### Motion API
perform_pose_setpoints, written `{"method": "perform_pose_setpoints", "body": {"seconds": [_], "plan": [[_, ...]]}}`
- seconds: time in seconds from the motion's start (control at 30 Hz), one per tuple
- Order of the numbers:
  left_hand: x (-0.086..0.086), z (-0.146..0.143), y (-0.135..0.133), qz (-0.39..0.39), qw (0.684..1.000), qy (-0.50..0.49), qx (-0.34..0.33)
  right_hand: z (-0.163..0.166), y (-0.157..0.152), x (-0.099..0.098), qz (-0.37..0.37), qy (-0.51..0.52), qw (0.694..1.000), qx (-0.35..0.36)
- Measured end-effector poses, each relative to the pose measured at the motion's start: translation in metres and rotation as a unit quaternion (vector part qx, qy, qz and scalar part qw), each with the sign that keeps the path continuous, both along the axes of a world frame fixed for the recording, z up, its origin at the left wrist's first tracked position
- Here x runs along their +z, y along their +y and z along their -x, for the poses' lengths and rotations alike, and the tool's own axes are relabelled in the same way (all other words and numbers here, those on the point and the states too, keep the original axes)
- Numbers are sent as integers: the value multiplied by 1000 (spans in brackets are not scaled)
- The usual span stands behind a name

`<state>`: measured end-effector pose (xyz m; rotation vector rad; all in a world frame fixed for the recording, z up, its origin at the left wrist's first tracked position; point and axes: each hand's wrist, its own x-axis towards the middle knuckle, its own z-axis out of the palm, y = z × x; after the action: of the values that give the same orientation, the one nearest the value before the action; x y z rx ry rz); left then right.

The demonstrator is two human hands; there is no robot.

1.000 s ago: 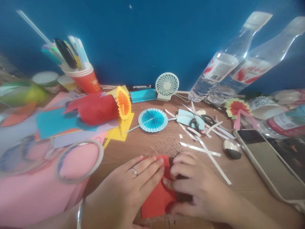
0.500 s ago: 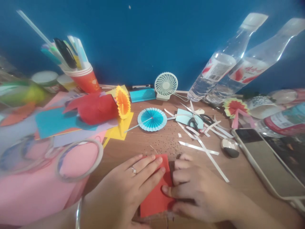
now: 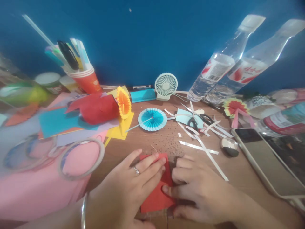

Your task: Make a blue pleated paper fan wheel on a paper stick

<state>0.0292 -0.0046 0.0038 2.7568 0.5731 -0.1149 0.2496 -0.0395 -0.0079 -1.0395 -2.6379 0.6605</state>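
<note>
A red sheet of paper [image 3: 156, 198] lies on the wooden table [image 3: 147, 141] near its front edge. My left hand [image 3: 130, 187], with a ring and a bangle, lies flat on the sheet's left part, fingers stretched out over its upper edge. My right hand [image 3: 199, 189] presses on the sheet's right part with its fingers curled, the fingertips meeting the left hand's at the paper's middle. Both hands hide much of the sheet.
A blue paper rosette [image 3: 152, 119], an orange rosette [image 3: 123, 102], coloured sheets [image 3: 59, 124], tape rings [image 3: 82, 159], a cup of pens [image 3: 83, 78], a small fan [image 3: 166, 85], scissors [image 3: 200, 121], white paper strips [image 3: 205, 149], two water bottles [image 3: 224, 68] and a phone [image 3: 264, 159] surround the hands.
The hands have shifted slightly over the red paper; my left fingers have slid a little toward the sheet's upper edge. The view has moved a bit.
</note>
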Motion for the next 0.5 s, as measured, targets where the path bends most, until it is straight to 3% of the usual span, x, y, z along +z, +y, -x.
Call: {"method": "perform_pose_setpoints", "body": {"seconds": [0.5], "plan": [[3, 0, 3, 45, 999, 7, 10, 2, -9, 12, 42, -58, 996, -49]]}}
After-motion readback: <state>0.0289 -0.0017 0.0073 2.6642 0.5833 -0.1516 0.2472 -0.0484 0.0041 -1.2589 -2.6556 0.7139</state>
